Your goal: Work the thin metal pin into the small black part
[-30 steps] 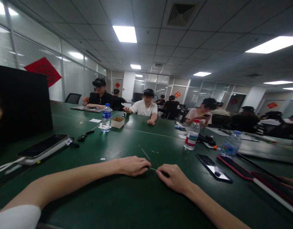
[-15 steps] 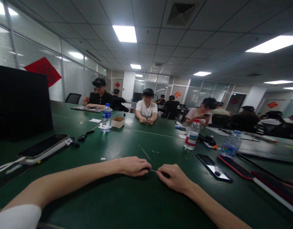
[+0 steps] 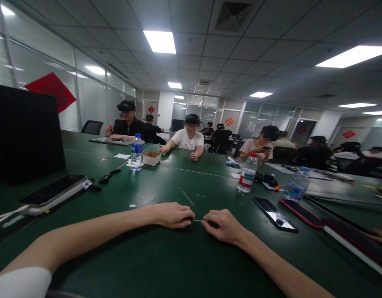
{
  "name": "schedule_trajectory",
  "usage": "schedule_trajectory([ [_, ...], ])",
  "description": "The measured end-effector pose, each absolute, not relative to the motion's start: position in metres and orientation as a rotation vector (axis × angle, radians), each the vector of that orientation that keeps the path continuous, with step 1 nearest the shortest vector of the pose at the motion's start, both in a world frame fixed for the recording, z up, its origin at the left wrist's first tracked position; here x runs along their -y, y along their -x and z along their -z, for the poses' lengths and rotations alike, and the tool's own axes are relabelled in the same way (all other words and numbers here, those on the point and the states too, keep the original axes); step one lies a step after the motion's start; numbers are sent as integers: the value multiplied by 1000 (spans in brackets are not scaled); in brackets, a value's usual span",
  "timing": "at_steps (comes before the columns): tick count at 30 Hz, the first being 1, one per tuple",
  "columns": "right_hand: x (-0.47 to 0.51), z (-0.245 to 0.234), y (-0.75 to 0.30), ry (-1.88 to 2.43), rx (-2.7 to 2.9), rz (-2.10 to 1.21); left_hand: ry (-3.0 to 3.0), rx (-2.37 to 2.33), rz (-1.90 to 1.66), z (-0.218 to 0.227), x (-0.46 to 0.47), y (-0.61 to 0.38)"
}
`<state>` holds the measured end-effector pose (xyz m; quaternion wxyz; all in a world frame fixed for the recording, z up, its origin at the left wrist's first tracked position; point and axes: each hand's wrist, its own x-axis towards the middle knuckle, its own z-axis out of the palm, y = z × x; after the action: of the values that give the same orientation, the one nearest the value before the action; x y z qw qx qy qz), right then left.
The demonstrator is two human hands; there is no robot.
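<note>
Fingertips of my left hand point(image 3: 176, 215) pinch one end of a thin, pale strip point(image 3: 197, 220) just above the green table point(image 3: 166, 265). The other end is pinched by my right hand point(image 3: 223, 225), a short gap away. Both hands are closed, palms down. Only the short middle piece of the strip shows, so I cannot tell its exact kind. A small white scrap point(image 3: 132, 205) lies beyond my left forearm.
Phones point(image 3: 274, 214) and a red-capped bottle point(image 3: 247, 174) are on the right. At left are a stacked phone point(image 3: 54, 189), a black box-like panel point(image 3: 26, 136) and a blue-capped bottle point(image 3: 136, 153). Across the table, a person point(image 3: 187, 138) reaches toward an open cardboard box point(image 3: 151, 158).
My hands keep their pinch on the strip with little movement. The person opposite has parted their hands, moving one to the cardboard box. The whole view has shifted slightly.
</note>
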<state>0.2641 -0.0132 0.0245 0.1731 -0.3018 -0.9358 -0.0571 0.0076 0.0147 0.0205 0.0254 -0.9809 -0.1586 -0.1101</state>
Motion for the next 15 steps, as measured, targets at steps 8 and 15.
schedule_trajectory([
  [8, 9, -27, -263, 794, 2659, 234, 3030, 460, 323, -19, -13, -9],
  [15, 7, -22, -263, 838, 2640, 235, 3072, 514, 354, -19, -13, -8],
])
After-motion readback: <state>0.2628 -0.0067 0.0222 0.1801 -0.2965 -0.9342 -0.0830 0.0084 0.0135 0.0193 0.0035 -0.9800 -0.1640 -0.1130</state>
